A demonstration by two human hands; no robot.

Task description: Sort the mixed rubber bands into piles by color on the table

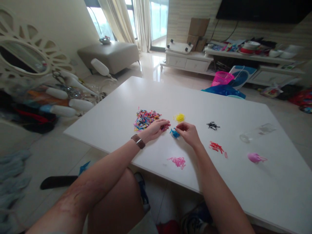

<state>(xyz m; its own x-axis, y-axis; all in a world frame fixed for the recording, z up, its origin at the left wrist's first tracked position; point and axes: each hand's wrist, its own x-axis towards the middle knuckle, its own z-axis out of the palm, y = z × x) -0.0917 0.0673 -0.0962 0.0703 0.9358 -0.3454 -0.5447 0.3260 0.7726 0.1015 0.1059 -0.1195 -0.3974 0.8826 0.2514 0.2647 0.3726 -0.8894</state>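
Observation:
On the white table [156, 94] lies a mixed heap of small colorful pieces [146, 118]. My left hand [159, 127] is beside its right edge, palm turned up, fingers curled around several small dark pieces. Over the blue pile [175, 133], my right hand [186, 130] has thumb and forefinger pinched together; anything between them is too small to name. Behind the hands sits a yellow pile [180, 117]. A pink pile [178, 162] lies near the front edge, with a red pile [216, 147] and a black pile [213, 125] to the right.
A clear container [258, 132] lies on its side at the table's right, near a pink-purple object [255, 158]. Beyond the table stand a pink basket [222, 78] and a low cabinet [187, 61]. White lamp shades [80, 104] are close to the left edge.

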